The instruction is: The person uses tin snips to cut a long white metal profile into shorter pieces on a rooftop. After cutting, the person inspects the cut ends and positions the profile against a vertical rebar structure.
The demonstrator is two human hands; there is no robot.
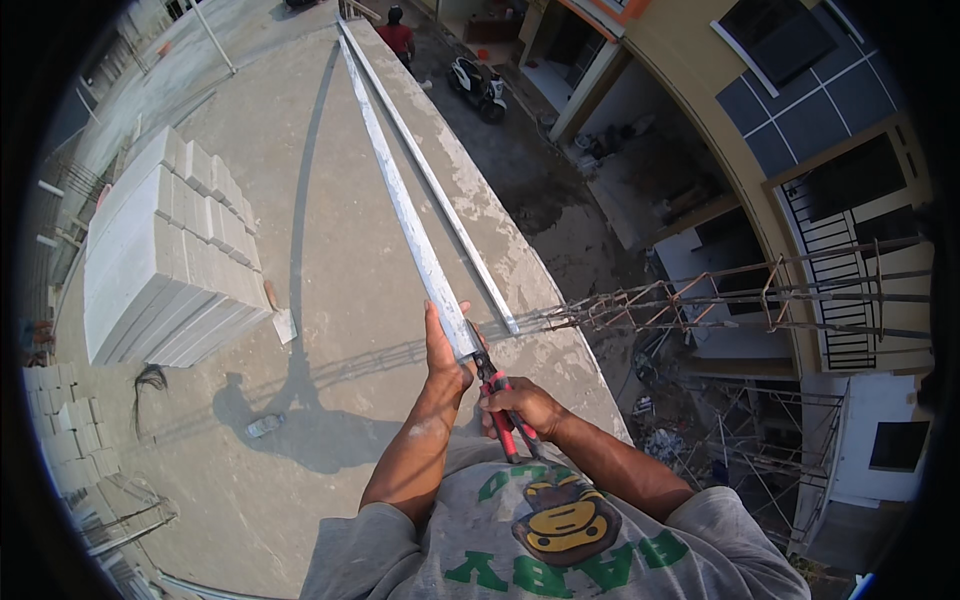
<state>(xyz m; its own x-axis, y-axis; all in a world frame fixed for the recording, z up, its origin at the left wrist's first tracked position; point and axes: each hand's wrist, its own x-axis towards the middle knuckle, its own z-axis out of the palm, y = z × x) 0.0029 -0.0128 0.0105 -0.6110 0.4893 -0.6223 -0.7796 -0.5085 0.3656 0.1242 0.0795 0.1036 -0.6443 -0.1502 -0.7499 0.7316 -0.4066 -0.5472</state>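
My left hand [442, 345] is wrapped round the near end of a long, pale metal profile [405, 200], which stretches away from me over the concrete slab. In my right hand [527, 405] are tin snips [493, 380] with red and black handles. Their dark jaws meet the profile's end just beside my left hand; whether they bite into the metal cannot be made out. A second metal profile [443, 197] lies to the right, its near end a little ahead of my hands.
The slab's right edge [575, 320] drops to a lower yard with a motorbike [478, 88] and a person in red [397, 38]. Rusty rebar [690, 297] juts past that edge. White blocks [150, 270] are stacked left, near a trowel [284, 324] and a plastic bottle [264, 426].
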